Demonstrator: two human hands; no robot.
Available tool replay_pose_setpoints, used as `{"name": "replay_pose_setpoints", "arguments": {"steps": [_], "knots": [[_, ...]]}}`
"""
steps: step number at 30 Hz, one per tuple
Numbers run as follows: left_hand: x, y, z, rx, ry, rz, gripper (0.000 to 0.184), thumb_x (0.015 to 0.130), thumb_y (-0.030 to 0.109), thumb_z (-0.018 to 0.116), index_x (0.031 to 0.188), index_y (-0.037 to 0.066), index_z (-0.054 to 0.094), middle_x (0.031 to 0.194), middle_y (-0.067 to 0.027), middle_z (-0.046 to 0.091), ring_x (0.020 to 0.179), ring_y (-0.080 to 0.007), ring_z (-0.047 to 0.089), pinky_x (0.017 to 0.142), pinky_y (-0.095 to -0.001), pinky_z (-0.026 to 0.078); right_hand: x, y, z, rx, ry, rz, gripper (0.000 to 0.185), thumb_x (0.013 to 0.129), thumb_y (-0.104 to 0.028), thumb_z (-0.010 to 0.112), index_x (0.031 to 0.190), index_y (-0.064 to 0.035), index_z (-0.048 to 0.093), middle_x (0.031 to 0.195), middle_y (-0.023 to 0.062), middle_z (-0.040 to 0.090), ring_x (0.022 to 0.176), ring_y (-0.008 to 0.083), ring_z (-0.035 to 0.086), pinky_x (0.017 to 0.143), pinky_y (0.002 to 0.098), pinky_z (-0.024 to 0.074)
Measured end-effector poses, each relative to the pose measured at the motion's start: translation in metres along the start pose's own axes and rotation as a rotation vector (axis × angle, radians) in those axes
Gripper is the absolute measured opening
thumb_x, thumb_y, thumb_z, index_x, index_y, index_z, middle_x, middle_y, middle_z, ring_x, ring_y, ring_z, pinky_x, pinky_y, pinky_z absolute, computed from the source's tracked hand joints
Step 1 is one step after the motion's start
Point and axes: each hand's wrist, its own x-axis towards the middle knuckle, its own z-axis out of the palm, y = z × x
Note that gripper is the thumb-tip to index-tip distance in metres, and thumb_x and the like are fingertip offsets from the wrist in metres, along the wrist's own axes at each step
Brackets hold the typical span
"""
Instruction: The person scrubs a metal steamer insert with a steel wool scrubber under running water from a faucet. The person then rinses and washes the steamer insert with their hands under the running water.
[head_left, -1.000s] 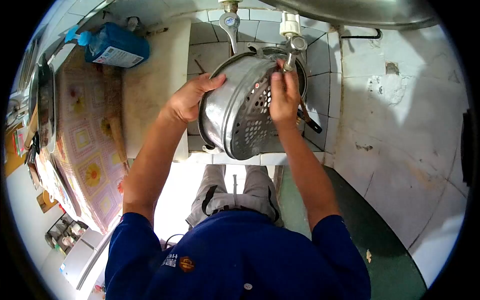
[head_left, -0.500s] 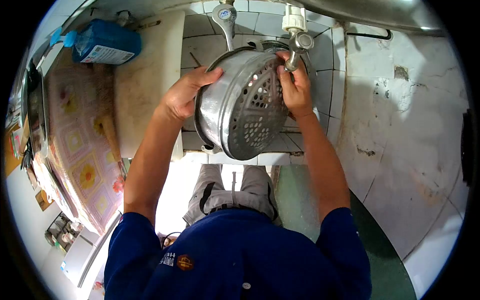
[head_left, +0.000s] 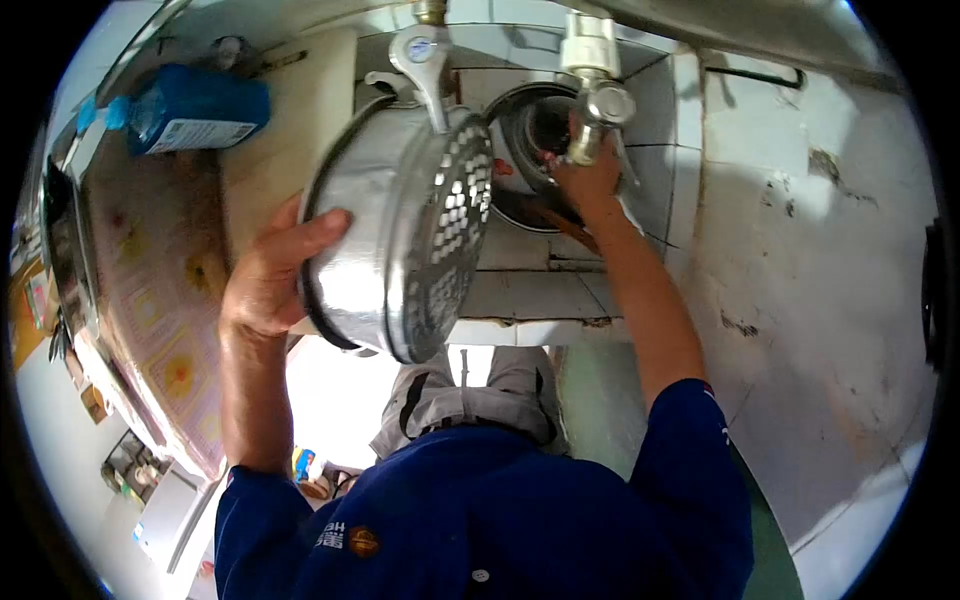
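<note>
My left hand [head_left: 275,265] grips the rim of a metal steamer basket [head_left: 365,225]. The basket is tilted on its side, its perforated base facing right. Farther right, my right hand [head_left: 592,178] reaches into a round metal basin [head_left: 508,205] in the tiled sink [head_left: 540,295]. Its fingers are dark and partly behind the spout of the right tap [head_left: 603,102], so what they touch cannot be made out. Small reddish bits show inside the basin.
A second tap [head_left: 425,62] with a lever hangs over the steamer basket. A blue bottle [head_left: 205,108] lies on the left beside a pale board [head_left: 300,130]. A flower-patterned cloth [head_left: 150,290] covers the left surface. A tiled wall [head_left: 790,260] stands right.
The steamer basket has moved left and toward me in my left hand, uncovering the basin. My right hand has let go of the basket and moved down into the basin.
</note>
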Motion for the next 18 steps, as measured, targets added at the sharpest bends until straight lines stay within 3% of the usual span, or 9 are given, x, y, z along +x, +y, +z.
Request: {"name": "replay_pose_setpoints", "arguments": {"steps": [1, 3, 4, 6, 9, 11, 13, 15, 18], "knots": [[-0.001, -0.001, 0.005, 0.007, 0.023, 0.009, 0.044, 0.088, 0.012, 0.061, 0.124, -0.009, 0.045, 0.106, -0.0221, 0.064, 0.088, -0.0248, 0.068, 0.076, -0.0333, 0.058, 0.002, 0.0, 0.004, -0.073, 0.17, -0.077, 0.073, 0.072, -0.031, 0.076, 0.133, -0.0085, 0.042, 0.134, 0.0134, 0.046, 0.127, 0.0392, 0.036, 0.093, 0.0553, 0.0401], [0.002, -0.005, 0.012, 0.013, 0.079, 0.008, 0.042, 0.088, 0.008, 0.059, 0.124, -0.01, 0.045, 0.103, -0.0236, 0.064, 0.085, -0.0237, 0.068, 0.074, -0.0305, 0.058, 0.025, 0.003, 0.025, -0.039, 0.296, -0.231, 0.054, 0.072, -0.027, 0.075, 0.118, -0.0062, 0.055, 0.118, 0.0143, 0.057, 0.118, 0.035, 0.048, 0.088, 0.0515, 0.0443], [0.003, -0.007, 0.011, 0.045, 0.051, -0.006, 0.043, 0.088, 0.009, 0.059, 0.123, -0.011, 0.045, 0.103, -0.024, 0.064, 0.085, -0.0239, 0.068, 0.074, -0.0311, 0.058, 0.034, 0.007, 0.037, -0.03, 0.291, -0.239, 0.054, 0.072, -0.027, 0.075, 0.118, -0.0062, 0.055, 0.118, 0.0143, 0.057, 0.118, 0.035, 0.048, 0.088, 0.0515, 0.0443], [0.006, -0.011, 0.017, 0.034, 0.067, 0.019, 0.044, 0.088, 0.009, 0.06, 0.123, -0.011, 0.045, 0.103, -0.0228, 0.063, 0.086, -0.0231, 0.068, 0.074, -0.0306, 0.057, 0.052, 0.019, 0.058, 0.042, 0.107, -0.204, 0.054, 0.072, -0.022, 0.077, 0.116, -0.0014, 0.055, 0.106, 0.0176, 0.06, 0.094, 0.0341, 0.061, 0.078, 0.0429, 0.0509], [0.007, -0.016, 0.019, 0.058, 0.073, 0.039, 0.042, 0.087, 0.009, 0.06, 0.122, -0.011, 0.047, 0.103, -0.02, 0.063, 0.086, -0.0208, 0.066, 0.074, -0.0289, 0.055, 0.055, 0.026, 0.056, 0.198, 0.173, -0.229, 0.046, 0.071, -0.021, 0.077, 0.108, -0.0004, 0.058, 0.096, 0.018, 0.062, 0.089, 0.0329, 0.062, 0.078, 0.04, 0.0505], [0.008, -0.019, 0.015, 0.062, 0.067, 0.044, 0.04, 0.088, 0.009, 0.06, 0.121, -0.011, 0.048, 0.103, -0.0182, 0.064, 0.086, -0.0194, 0.065, 0.074, -0.0279, 0.054, 0.02, 0.007, 0.002, 0.152, 0.122, -0.209, 0.044, 0.074, -0.019, 0.076, 0.109, 0.0007, 0.057, 0.097, 0.0197, 0.062, 0.089, 0.0329, 0.062, 0.078, 0.0368, 0.0497], [0.009, -0.022, 0.008, 0.157, 0.009, 0.014, 0.044, 0.087, 0.005, 0.06, 0.125, -0.009, 0.044, 0.106, -0.0204, 0.063, 0.091, -0.0228, 0.067, 0.079, -0.033, 0.056, -0.015, -0.012, -0.036, 0.629, 0.167, 0.103, 0.038, 0.08, -0.017, 0.072, 0.109, 0.0016, 0.057, 0.099, 0.0164, 0.063, 0.088, 0.0266, 0.062, 0.079, 0.0333, 0.0486], [0.01, -0.028, 0.016, 0.202, 0.068, 0.059, 0.044, 0.086, 0.006, 0.061, 0.125, -0.008, 0.045, 0.104, -0.0184, 0.063, 0.089, -0.0203, 0.066, 0.077, -0.0313, 0.055, -0.041, 0.001, -0.026, 1.088, 0.253, -0.01, 0.034, 0.086, -0.017, 0.068, 0.112, 0.0023, 0.056, 0.1, 0.0116, 0.063, 0.091, 0.02, 0.06, 0.08, 0.0302, 0.0473], [0.016, -0.032, 0.014, 0.343, 0.004, 0.043, 0.043, 0.088, 0.008, 0.059, 0.126, -0.008, 0.045, 0.105, -0.0154, 0.064, 0.089, -0.0178, 0.065, 0.078, -0.0271, 0.052, -0.115, -0.036, -0.06, 1.11, 0.194, 0.042, 0.031, 0.087, -0.016, 0.063, 0.113, 0.0006, 0.058, 0.112, 0.0124, 0.059, 0.097, 0.0193, 0.057, 0.083, 0.0303, 0.0469]]}}
